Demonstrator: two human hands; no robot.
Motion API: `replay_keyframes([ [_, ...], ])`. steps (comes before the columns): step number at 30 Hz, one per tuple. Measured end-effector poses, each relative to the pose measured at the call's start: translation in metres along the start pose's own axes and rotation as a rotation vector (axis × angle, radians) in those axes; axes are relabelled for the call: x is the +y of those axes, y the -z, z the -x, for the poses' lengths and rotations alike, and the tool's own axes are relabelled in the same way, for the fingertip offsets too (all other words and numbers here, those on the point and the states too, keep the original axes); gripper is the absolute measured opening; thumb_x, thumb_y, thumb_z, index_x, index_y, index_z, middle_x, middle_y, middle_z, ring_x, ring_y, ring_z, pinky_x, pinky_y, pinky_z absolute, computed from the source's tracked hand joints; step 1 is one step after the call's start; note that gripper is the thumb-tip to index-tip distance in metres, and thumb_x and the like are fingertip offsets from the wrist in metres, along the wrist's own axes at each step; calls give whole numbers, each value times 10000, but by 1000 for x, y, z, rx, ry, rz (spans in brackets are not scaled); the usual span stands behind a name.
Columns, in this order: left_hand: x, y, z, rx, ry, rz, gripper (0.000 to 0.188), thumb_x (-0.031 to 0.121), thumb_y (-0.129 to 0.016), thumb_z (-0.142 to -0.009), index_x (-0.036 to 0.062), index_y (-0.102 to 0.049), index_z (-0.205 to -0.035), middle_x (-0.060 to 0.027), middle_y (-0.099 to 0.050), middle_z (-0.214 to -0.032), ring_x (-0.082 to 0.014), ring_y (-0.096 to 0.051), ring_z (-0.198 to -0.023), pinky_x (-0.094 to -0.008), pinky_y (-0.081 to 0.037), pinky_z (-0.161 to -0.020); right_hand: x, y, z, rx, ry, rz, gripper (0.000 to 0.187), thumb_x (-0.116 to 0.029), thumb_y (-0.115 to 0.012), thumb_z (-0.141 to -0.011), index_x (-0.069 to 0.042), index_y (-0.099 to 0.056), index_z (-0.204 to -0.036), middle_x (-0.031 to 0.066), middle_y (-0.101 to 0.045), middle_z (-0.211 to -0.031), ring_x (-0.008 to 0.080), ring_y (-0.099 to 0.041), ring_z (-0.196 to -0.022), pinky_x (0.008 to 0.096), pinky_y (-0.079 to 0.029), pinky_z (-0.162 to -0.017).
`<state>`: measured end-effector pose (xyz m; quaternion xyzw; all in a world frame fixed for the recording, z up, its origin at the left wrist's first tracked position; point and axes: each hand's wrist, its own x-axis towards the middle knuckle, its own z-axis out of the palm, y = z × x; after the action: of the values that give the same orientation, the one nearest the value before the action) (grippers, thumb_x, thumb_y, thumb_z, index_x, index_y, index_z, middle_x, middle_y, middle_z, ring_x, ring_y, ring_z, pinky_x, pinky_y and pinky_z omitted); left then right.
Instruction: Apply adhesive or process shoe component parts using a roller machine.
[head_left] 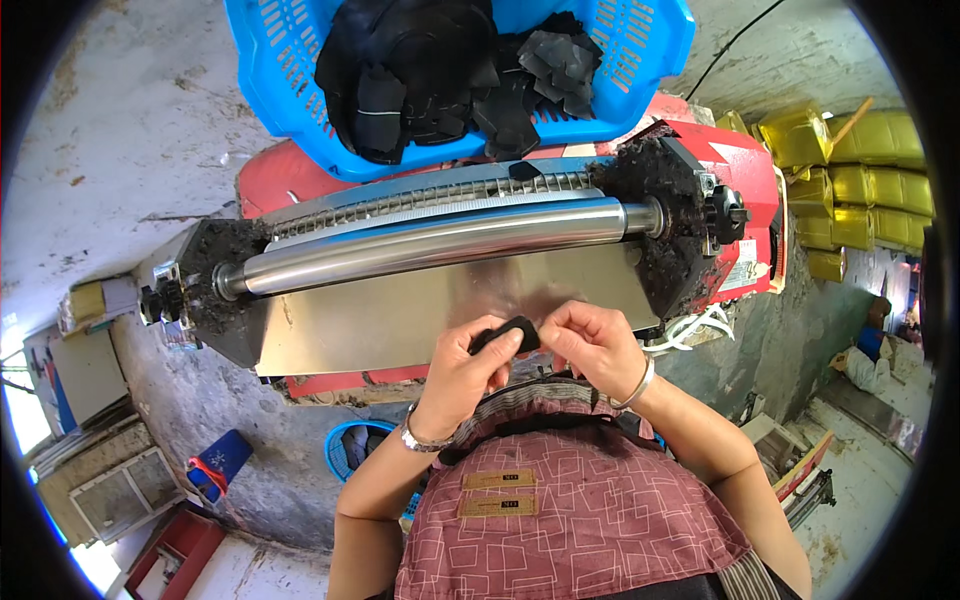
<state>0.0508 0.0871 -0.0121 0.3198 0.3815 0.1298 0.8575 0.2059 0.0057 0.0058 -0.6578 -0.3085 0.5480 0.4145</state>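
Close to my body, in front of the machine's flat metal plate, my left hand grips a small black piece of sheet material. Its thumb presses on the piece from above. My right hand is closed in a pinch right beside the piece's right edge. Whatever its fingertips hold is too small or hidden to make out. Beyond both hands, a shiny steel roller spans the machine between two dark, grimy end housings.
A blue plastic basket heaped with black sheet pieces stands behind the machine. One black scrap lies behind the roller. White cable loops at the machine's right. Yellow wrapped packages are stacked far right. Another blue basket sits below, left.
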Motion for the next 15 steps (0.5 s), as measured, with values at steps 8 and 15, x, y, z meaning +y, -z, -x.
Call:
replay_keyframes([
  [8,5,-1,6,12,58,112,229,240,-536,-864,16,-576,-828,-13,-554,-661,-37,-438,-467,-176,-320,-400,-6,2,0,-8,-3,59,146,-127,-615,-784,13,-575,-771,45,-561,-578,61,-511,-502,224,-404,-457],
  [15,1,2,-2,394,-864,-1011,148,88,-637,-725,60,-587,-862,-15,-528,-679,-129,-512,-563,-263,-391,-461,4,20,-25,261,-335,-493,166,-148,-545,-830,12,-573,-862,98,-618,-734,144,-583,-563,242,-474,-519],
])
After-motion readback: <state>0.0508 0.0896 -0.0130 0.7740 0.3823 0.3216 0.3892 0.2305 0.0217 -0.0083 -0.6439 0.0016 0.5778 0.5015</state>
